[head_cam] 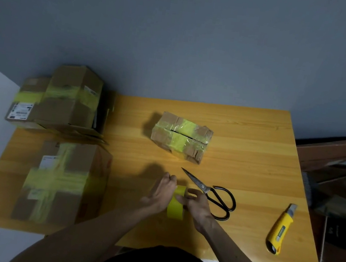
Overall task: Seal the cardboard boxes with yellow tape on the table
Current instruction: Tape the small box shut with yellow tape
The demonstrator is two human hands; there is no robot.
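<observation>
Tape (175,210) between left hand (162,192), right hand (196,205).

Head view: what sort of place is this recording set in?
Likely a home or small-office packing corner: a wooden table against a plain grey wall, taped cardboard boxes on it, plus scissors, a utility knife and a yellow tape roll.

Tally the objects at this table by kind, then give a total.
Cardboard boxes: 4
Yellow tape roll: 1
Scissors: 1
Yellow utility knife: 1
Total: 7
</observation>
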